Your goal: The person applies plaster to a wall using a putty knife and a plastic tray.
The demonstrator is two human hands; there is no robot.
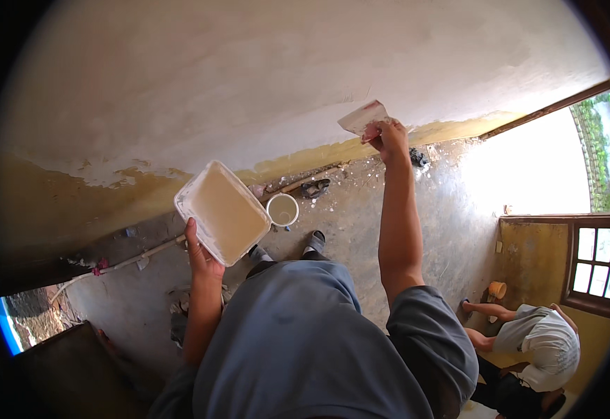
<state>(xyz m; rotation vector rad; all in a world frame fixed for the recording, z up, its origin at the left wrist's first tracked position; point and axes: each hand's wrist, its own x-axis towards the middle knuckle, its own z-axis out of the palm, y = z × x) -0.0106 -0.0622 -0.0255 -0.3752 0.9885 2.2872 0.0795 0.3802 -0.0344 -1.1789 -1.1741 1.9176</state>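
Note:
My left hand (206,264) grips the near edge of a white rectangular tub (187,204), thumb over its rim. Smooth cream-coloured paste (225,215) covers the tub's bottom, and smears coat its inner walls. Up at the wall, my right hand (391,141) is closed round a flat putty scraper (359,120), its wide pale blade smeared with paste and reddish at the top edge. The blade is close to the wall (249,84); whether it touches, I cannot tell. Pale coating covers most of the wall, with yellowish old paint along the bottom.
A round white bucket (269,211) stands on the floor beyond my feet. Along the wall's foot lie a long pole (144,253) and dark scraps (315,188). At the right, another person (549,346) bends over near a barred window (598,262), and a bright opening (539,164) lies beyond.

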